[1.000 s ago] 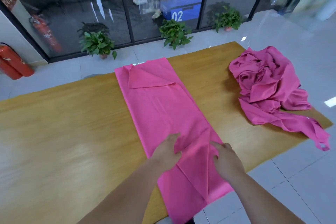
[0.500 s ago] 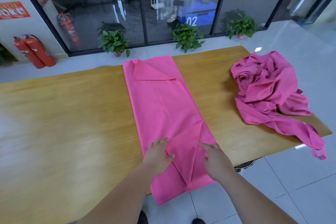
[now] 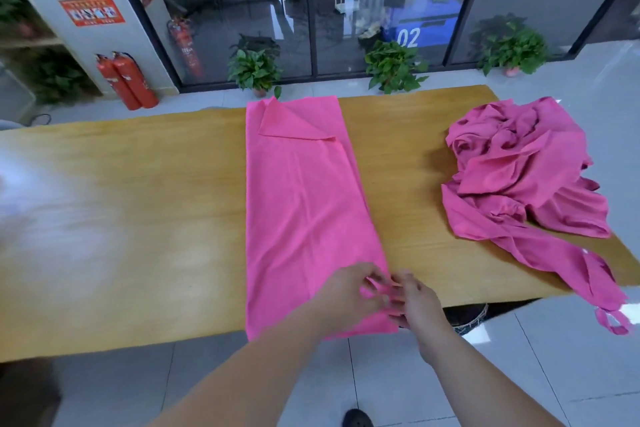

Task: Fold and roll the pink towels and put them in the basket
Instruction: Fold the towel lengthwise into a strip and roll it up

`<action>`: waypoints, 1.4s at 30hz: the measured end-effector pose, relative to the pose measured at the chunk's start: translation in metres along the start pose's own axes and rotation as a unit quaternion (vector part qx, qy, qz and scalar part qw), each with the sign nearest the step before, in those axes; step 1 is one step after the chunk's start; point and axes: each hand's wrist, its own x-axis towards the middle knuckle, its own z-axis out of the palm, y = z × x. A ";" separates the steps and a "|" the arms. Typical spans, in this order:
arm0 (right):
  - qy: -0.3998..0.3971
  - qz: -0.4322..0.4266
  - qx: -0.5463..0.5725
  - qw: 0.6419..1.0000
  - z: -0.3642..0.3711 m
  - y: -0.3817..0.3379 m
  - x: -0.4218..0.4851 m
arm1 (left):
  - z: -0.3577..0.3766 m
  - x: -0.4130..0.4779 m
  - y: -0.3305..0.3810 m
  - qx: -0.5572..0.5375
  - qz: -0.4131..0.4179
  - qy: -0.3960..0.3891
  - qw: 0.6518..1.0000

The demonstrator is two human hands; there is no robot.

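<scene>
Pinching seen at near-rt corner of folded towel (image 3: 304, 218) — cloth gripped by left hand (image 3: 349, 296) & right hand (image 3: 417, 303). Judged light, limp, wrinkle-prone; best taken at corners.

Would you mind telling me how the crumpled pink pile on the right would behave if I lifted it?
Probably floppy: the crumpled pile lies in soft, sagging folds. It likely comes up in trailing pieces, since one strip hangs over the table edge. It looks light, being thin cloth.

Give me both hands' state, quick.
Left hand: pinches the near right corner of the folded pink towel.
Right hand: grips the same corner.
</scene>
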 end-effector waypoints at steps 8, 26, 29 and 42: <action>-0.015 0.012 -0.107 0.994 -0.009 0.013 0.010 | 0.012 -0.050 -0.046 0.173 -0.097 0.069 0.978; -0.026 -0.234 0.001 0.972 0.001 -0.021 -0.033 | -0.017 -0.141 -0.104 0.306 -0.255 0.280 0.873; 0.030 -0.143 -0.112 0.983 -0.015 0.022 -0.020 | -0.011 -0.154 -0.114 0.277 -0.273 0.299 0.871; 0.063 -0.210 -0.132 0.967 -0.022 0.033 -0.027 | -0.002 -0.173 -0.123 0.190 -0.332 0.284 0.879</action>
